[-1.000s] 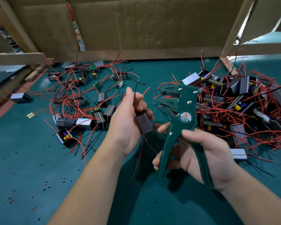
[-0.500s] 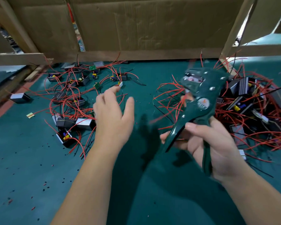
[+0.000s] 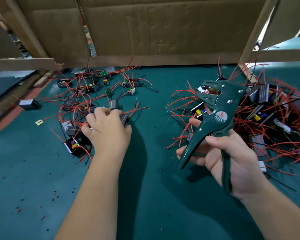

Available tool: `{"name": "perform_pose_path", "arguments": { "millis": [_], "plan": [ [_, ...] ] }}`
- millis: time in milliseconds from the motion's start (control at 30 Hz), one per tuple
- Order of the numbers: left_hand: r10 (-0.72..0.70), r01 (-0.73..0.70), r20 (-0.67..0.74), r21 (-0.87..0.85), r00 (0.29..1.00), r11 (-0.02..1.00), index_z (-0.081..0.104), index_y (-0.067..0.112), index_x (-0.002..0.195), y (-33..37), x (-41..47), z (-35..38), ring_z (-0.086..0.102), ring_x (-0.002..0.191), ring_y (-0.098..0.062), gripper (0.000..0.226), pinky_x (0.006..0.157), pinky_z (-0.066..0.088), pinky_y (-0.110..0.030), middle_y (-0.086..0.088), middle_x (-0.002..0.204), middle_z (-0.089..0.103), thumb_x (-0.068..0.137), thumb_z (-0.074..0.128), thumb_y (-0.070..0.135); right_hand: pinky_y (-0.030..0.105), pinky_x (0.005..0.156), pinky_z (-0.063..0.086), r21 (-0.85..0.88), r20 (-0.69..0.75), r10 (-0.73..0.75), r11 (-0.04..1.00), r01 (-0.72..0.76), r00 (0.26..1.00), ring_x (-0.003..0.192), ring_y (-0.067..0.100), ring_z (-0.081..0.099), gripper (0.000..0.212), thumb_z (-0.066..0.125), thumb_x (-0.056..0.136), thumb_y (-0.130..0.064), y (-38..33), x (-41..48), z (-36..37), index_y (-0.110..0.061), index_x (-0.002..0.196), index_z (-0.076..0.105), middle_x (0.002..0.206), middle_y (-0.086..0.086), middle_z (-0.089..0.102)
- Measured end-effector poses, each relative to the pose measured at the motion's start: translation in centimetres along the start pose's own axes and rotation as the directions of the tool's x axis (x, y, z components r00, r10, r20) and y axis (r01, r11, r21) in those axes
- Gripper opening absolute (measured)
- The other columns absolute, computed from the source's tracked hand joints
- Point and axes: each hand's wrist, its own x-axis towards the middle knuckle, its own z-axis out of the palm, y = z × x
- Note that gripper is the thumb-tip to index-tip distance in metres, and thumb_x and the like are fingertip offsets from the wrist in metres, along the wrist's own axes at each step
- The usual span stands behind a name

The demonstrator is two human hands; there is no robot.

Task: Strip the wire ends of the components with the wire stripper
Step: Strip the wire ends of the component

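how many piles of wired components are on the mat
2. The left pile spreads around the left hand; the right pile lies behind the wire stripper gripped by the right hand. A lone component sits apart at far left; more may be buried.

Head-worn view faces forward-down over table [image 3: 145,208] toward cardboard wall [image 3: 163,32]; left hand [image 3: 109,132], right hand [image 3: 232,161] near.
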Motion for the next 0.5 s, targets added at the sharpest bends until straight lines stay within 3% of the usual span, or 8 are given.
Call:
{"name": "perform_pose_path", "arguments": {
  "millis": [133, 200, 267, 333, 400, 433, 500],
  "plan": [
    [0.031, -0.032, -0.045, -0.007, 0.998, 0.999, 0.069, 0.031, 0.105, 0.0, 0.3, 0.0, 0.037, 0.114, -0.031, 0.029, 0.092, 0.021, -0.041, 0.000, 0.120, 0.052, 0.078, 0.074, 0.037, 0.054, 0.062, 0.054, 0.049, -0.008, 0.033, 0.998, -0.033, 0.999, 0.068, 0.049, 0.064, 0.037, 0.051, 0.070, -0.008, -0.4, -0.1, 0.1, -0.008, 0.107, 0.056, 0.096, 0.016, 0.064],
    [0.074, -0.075, -0.051, -0.030, 0.996, 0.997, 0.067, 0.030, 0.099, 0.3, 0.3, 0.0, 0.046, 0.108, -0.026, 0.022, 0.087, 0.018, -0.037, 0.005, 0.109, 0.060, 0.080, 0.071, 0.040, 0.057, 0.065, 0.053, 0.087, 0.043, 0.066, 0.994, -0.070, 0.997, 0.069, 0.049, 0.064, 0.052, 0.065, 0.066, -0.011, -0.6, -0.1, 0.2, -0.009, 0.117, 0.055, 0.096, 0.022, 0.061],
    [0.099, -0.119, -0.094, -0.240, 0.991, 0.964, 0.060, 0.028, 0.087, 0.9, 0.1, -0.3, 0.055, 0.089, -0.014, 0.013, 0.079, 0.017, -0.030, 0.014, 0.084, 0.062, 0.081, 0.067, 0.037, 0.058, 0.068, 0.052, 0.108, 0.149, 0.105, 0.987, -0.122, 0.983, 0.071, 0.049, 0.063, 0.071, 0.077, 0.059, -0.019, -0.8, -0.2, 0.3, -0.012, 0.127, 0.056, 0.092, 0.025, 0.062],
    [0.073, -0.100, -0.070, -0.623, 0.995, 0.776, 0.052, 0.022, 0.075, 1.8, -0.3, -0.9, 0.057, 0.069, -0.003, 0.018, 0.079, 0.032, -0.028, 0.014, 0.071, 0.061, 0.083, 0.067, 0.026, 0.057, 0.070, 0.051, 0.119, 0.249, 0.146, 0.976, -0.180, 0.957, 0.073, 0.048, 0.063, 0.078, 0.077, 0.060, -0.022, -0.8, -0.4, 0.4, -0.018, 0.135, 0.053, 0.089, 0.026, 0.062],
    [0.059, 0.017, 0.046, -0.908, 0.997, 0.418, 0.047, 0.018, 0.072, 2.6, -0.7, -1.6, 0.065, 0.063, -0.007, 0.024, 0.067, 0.048, -0.025, 0.003, 0.074, 0.068, 0.087, 0.065, 0.010, 0.057, 0.071, 0.051, 0.116, 0.295, 0.187, 0.966, -0.229, 0.937, 0.074, 0.047, 0.063, 0.084, 0.080, 0.059, -0.026, -0.7, -0.4, 0.4, -0.019, 0.137, 0.050, 0.089, 0.027, 0.062],
    [0.080, 0.088, 0.113, -0.960, 0.990, 0.266, 0.048, 0.016, 0.075, 2.8, -0.9, -1.7, 0.068, 0.061, -0.012, 0.023, 0.062, 0.051, -0.023, -0.001, 0.075, 0.071, 0.089, 0.063, 0.006, 0.058, 0.072, 0.050, 0.111, 0.297, 0.205, 0.963, -0.247, 0.933, 0.074, 0.046, 0.063, 0.085, 0.081, 0.058, -0.027, -0.7, -0.4, 0.5, -0.018, 0.137, 0.050, 0.089, 0.028, 0.061],
    [0.140, 0.167, 0.188, -0.974, 0.972, 0.155, 0.050, 0.013, 0.081, 3.1, -1.1, -1.9, 0.068, 0.057, -0.014, 0.016, 0.058, 0.053, -0.020, -0.003, 0.074, 0.073, 0.093, 0.059, 0.006, 0.059, 0.073, 0.050, 0.099, 0.285, 0.236, 0.957, -0.273, 0.929, 0.074, 0.046, 0.062, 0.086, 0.081, 0.057, -0.027, -0.6, -0.4, 0.5, -0.017, 0.137, 0.050, 0.090, 0.029, 0.061]
  ]
}}
